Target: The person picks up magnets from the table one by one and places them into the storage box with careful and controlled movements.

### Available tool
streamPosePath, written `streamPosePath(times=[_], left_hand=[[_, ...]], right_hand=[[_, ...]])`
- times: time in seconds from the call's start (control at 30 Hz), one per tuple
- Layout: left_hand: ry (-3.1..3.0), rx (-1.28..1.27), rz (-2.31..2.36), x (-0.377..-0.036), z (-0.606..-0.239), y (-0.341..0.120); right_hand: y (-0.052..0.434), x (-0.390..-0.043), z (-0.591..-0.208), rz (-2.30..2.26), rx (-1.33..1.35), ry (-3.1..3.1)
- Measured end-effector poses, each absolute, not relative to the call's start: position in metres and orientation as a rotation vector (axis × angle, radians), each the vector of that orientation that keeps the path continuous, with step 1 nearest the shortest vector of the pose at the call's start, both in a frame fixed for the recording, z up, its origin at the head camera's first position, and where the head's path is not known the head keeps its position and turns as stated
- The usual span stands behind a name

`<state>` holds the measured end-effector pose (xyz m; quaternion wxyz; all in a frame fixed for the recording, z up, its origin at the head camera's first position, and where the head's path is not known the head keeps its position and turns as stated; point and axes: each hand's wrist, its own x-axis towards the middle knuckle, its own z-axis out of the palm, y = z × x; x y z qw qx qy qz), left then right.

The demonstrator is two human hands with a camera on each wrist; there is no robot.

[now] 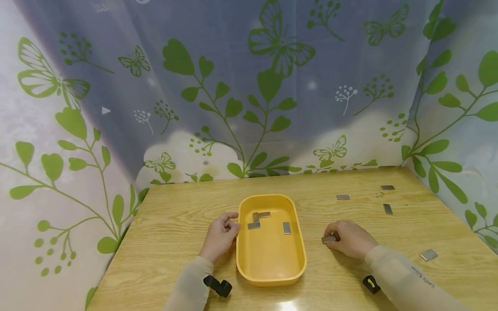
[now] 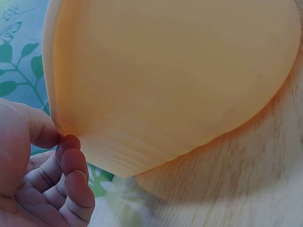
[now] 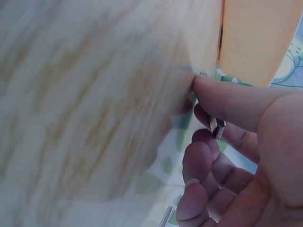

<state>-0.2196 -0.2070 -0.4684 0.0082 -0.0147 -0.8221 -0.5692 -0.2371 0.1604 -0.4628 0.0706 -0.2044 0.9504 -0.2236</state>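
Note:
A yellow plastic tray [image 1: 271, 263] stands on the wooden table, with several small rectangular metal pieces lying in it. At its left wall is my left hand [image 1: 221, 235], whose thumb and forefinger [image 2: 68, 143] pinch the edge while the other fingers curl below. To the right of the tray, low over the table, my right hand [image 1: 350, 238] holds a small flat metal piece [image 1: 329, 239] between thumb and fingers. The right wrist view shows part of that metal piece [image 3: 218, 127], the rest hidden by the fingers.
Other metal pieces lie on the table's right side: one [image 1: 343, 197] behind the right hand, two farther back and one [image 1: 429, 255] near the forearm. Tiny crumbs [image 1: 379, 195] lie at the back right. A patterned curtain [image 1: 272, 108] hangs behind the table [image 1: 175, 216].

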Motion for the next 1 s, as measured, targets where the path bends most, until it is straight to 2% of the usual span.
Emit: streamPosePath(times=[0.67, 1.0], left_hand=[[-2.576, -0.063, -1.777, -0.219, -0.468, -0.207], [-2.577, -0.075, -1.775, -0.219, -0.467, -0.207]], right_hand=[[0.160, -0.237, -0.465, -0.727, -0.585, 2.872], [0.159, -0.238, -0.452, -0.742, -0.594, 2.908]])
